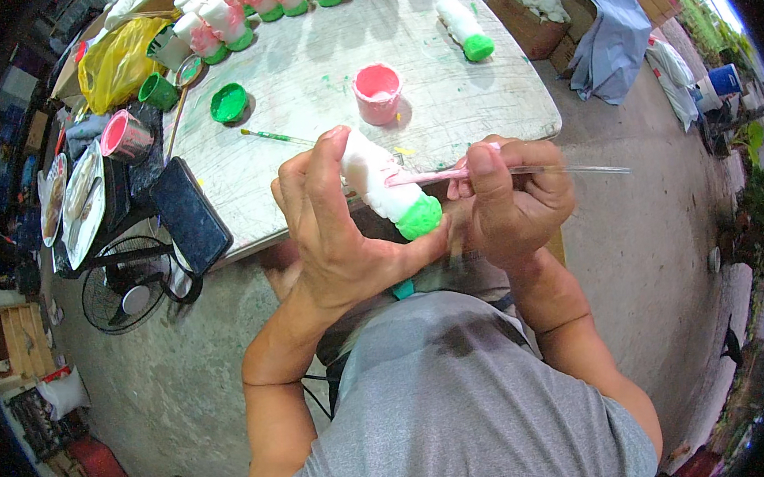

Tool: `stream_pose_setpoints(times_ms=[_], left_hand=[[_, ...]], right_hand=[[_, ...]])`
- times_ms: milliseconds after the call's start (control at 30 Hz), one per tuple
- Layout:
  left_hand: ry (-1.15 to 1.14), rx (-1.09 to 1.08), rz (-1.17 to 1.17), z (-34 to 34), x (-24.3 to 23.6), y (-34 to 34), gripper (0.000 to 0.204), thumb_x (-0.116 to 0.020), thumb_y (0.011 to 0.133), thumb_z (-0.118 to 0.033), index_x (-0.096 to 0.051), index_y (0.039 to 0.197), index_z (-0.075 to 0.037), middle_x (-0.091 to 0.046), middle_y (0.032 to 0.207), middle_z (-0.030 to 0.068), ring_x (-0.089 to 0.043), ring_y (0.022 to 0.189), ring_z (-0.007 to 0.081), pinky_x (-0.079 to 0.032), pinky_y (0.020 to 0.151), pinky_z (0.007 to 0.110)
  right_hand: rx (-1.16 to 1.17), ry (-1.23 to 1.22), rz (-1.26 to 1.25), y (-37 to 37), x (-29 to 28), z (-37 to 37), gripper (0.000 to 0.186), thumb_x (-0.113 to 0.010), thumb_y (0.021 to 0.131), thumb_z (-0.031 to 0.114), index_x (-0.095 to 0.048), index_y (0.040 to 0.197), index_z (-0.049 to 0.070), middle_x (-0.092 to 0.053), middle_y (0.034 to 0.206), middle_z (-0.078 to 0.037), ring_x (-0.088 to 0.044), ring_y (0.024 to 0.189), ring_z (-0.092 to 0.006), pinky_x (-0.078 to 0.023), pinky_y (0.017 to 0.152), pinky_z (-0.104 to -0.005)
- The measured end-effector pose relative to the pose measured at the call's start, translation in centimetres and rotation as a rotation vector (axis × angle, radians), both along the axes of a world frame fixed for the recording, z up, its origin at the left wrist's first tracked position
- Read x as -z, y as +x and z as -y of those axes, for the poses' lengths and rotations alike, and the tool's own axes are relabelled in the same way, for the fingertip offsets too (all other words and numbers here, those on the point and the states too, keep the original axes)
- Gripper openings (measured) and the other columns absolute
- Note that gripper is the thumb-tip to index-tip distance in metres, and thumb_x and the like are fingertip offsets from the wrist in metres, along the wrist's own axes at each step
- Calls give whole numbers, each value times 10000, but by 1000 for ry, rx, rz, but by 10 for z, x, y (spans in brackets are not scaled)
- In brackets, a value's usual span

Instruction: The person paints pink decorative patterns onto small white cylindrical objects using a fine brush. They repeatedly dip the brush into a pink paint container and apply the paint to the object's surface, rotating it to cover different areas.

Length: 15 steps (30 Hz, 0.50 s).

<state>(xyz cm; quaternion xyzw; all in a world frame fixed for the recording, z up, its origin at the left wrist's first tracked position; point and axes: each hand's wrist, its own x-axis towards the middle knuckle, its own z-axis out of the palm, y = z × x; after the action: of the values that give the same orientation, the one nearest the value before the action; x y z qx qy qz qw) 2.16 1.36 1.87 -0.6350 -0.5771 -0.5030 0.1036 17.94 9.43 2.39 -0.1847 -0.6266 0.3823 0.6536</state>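
Note:
My left hand (323, 220) grips a white figurine (369, 173) by its two ends, thumb at the green-painted base and fingers at the white top. The figurine is tilted over the table's near edge. In my right hand (521, 193) is a paintbrush (563, 169) with a clear handle, closed between thumb and fingers. Its pink-coated tip touches the figurine's side, where some pink paint shows. Just beyond my hands stands a cup of pink paint (378, 97). A small pot of green paint (229, 103) is farther left, with a second brush (277, 137) lying near it.
Rows of pink, white and green figurines (225, 23) line the table's far side. One white-and-green figurine (465, 31) lies at the far right. A phone (190, 215) sits at the table's left edge, above a fan (129, 292). A box of white pieces (530, 11) stands beyond.

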Motion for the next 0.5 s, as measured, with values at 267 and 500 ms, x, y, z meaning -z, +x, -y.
stream_pose_setpoints(times_ms=[267, 500], left_hand=[[-4, 7, 22, 1, -5, 0, 1190, -1001, 532, -362, -375, 1476, 3, -581, 1311, 221, -581, 1153, 368, -486, 993, 469], [-8, 21, 8, 1, -8, 0, 1185, -995, 541, -344, -364, 1485, -5, -579, 1313, 225, -582, 1157, 370, -487, 1006, 470]], right_hand=[[-48, -158, -111, 4, -6, 1, 144, -700, 963, -33, -565, 968, 20, -678, 746, -93, -647, 608, -100, -527, 545, -249], [-65, -51, -41, -1, 2, -1, 142, -691, 966, -38, -561, 962, 19, -674, 753, -100, -637, 599, -94, -523, 542, -248]])
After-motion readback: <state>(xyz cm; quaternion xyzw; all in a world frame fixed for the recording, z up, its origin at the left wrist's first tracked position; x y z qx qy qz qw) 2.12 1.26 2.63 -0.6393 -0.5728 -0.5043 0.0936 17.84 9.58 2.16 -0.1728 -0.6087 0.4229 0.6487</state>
